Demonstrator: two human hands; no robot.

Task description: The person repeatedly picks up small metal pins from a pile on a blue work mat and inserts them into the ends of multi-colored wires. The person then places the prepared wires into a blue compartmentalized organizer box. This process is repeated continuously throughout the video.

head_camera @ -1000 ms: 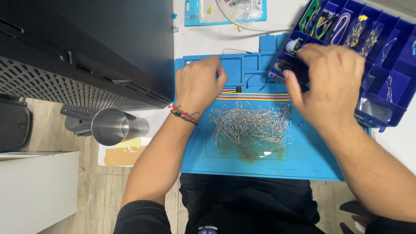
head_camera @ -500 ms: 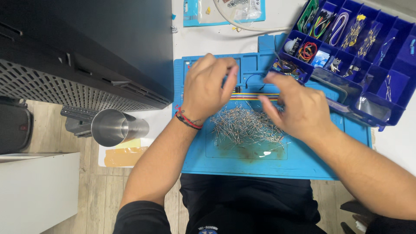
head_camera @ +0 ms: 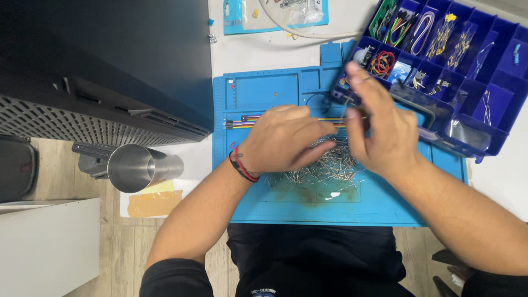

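A loose pile of thin metal pins (head_camera: 330, 171) lies on the middle of a blue work mat (head_camera: 286, 206). My left hand (head_camera: 286, 138), with red and black cords at the wrist, rests palm down on the pile's left part, fingers together and pointing right; what is under them is hidden. My right hand (head_camera: 382, 129) hovers just above the pile's right side. Its thumb and fingers are pinched on a thin metal pin near the edge of a blue compartment box (head_camera: 495, 104). The fingertips of both hands nearly meet.
A strip of coloured jumper wires (head_camera: 247, 121) lies across the mat behind my left hand. The compartment box holds wires and small parts. A steel cup (head_camera: 137, 168) lies left of the mat, below a large black case (head_camera: 99, 66). Plastic bags (head_camera: 275, 14) and a white cable (head_camera: 297, 30) lie at the back.
My right hand came out of the compartment box and moved left over the pin pile. My left hand slid down and right onto the pile, so the two hands came together.
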